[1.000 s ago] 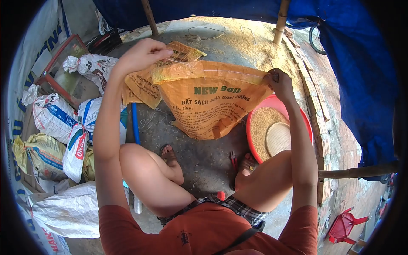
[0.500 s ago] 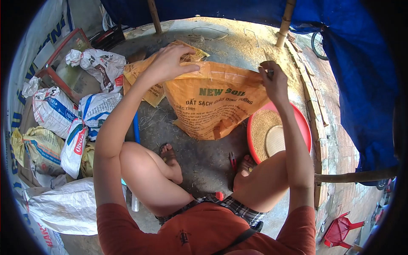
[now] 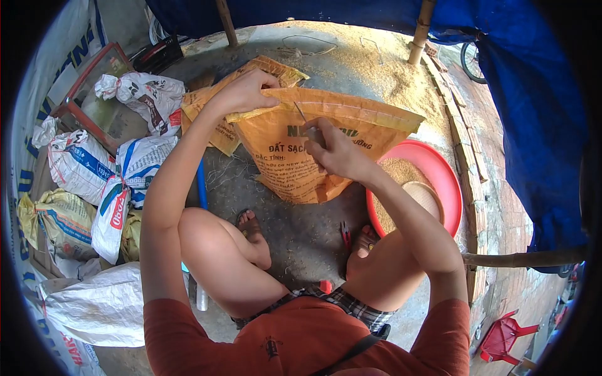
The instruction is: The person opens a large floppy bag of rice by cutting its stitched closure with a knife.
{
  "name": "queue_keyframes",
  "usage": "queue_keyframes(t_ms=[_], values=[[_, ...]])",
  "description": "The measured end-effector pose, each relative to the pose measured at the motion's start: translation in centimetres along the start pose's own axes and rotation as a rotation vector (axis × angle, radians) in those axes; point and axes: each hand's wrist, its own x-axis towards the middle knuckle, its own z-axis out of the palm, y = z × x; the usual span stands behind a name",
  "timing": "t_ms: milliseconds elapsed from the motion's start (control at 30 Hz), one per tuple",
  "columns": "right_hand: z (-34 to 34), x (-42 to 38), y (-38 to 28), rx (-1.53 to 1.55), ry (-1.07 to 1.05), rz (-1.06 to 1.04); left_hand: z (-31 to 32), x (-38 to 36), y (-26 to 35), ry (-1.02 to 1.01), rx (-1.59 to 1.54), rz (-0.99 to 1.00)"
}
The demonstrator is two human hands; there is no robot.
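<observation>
An orange printed sack (image 3: 295,178) stands upright between my feet, a white stitched seam along its top edge. My left hand (image 3: 251,94) grips the sack's upper left corner. In front of the sack, my right hand (image 3: 335,150) is closed on a thin pointed metal tool (image 3: 300,111) with a dark handle, its tip just below the seam. The sack's upper right corner hangs free of my hands. Behind my left hand, more orange sacks (image 3: 216,135) lie on the floor.
Right of the sack sits a red basin (image 3: 433,164) with grain and a round sieve (image 3: 421,202). Red-handled pliers (image 3: 345,235) lie by my right foot. Filled sacks (image 3: 81,166) crowd the left. Grain (image 3: 401,81) is spread behind. A red stool (image 3: 505,338) is at lower right.
My right hand has left the sack's upper right corner and moved left and down to the sack's front; the pointed tool now shows. The top edge is stretched out further right.
</observation>
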Motion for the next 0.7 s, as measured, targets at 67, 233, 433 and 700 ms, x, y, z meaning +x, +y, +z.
queue_keyframes(t_ms=[67,233,433,700], values=[[0.1,-0.1,-0.9,0.323,-0.064,0.123,0.0,-0.2,0.0,-0.003,-0.006,-0.020],[0.9,0.3,-1.2,0.324,-0.116,0.089,0.2,-0.4,-0.2,0.029,-0.004,0.029],[1.3,0.8,-1.2,0.345,-0.105,0.113,0.3,-0.5,-0.2,0.023,-0.031,0.022],[1.5,0.9,-1.1,0.354,-0.088,0.121,0.5,-0.4,0.1,0.030,-0.060,-0.003]])
